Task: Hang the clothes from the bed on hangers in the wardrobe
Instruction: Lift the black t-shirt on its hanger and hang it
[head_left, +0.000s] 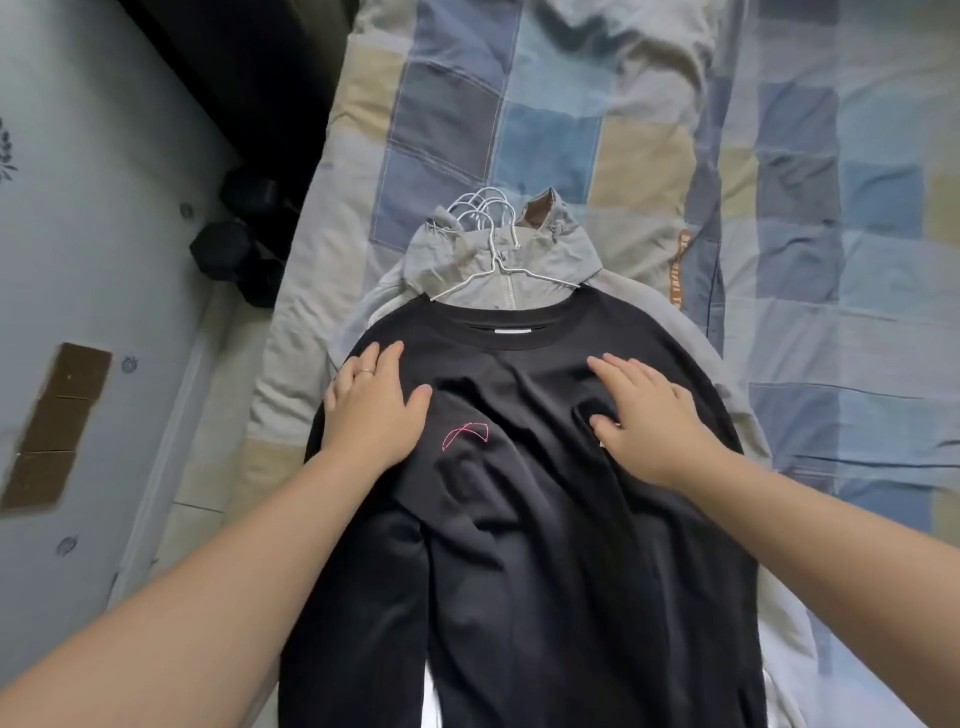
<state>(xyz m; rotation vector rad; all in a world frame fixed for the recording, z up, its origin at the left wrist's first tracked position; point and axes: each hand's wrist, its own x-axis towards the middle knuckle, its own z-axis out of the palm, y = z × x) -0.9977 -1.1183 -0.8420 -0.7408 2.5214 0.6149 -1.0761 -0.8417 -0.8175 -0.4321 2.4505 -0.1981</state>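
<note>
A black T-shirt (519, 493) with a small pink line logo lies flat on top of a pile of clothes on the bed. Under it a grey hooded zip jacket (467, 260) shows at the collar end. Several white wire hangers (493, 244) rest stacked on the jacket's hood, their shoulders slipping under the black shirt's neckline. My left hand (369, 410) lies flat on the shirt's left shoulder, fingers spread, a ring on one finger. On the right chest area rests my right hand (649, 415), palm down, holding nothing.
The bed wears a patchwork cover (805, 208) of blue, grey and beige squares. Left of the bed runs a narrow strip of floor with black dumbbells (234, 249). A pale panel (104, 234) with brown cardboard strips taped on stands at the far left.
</note>
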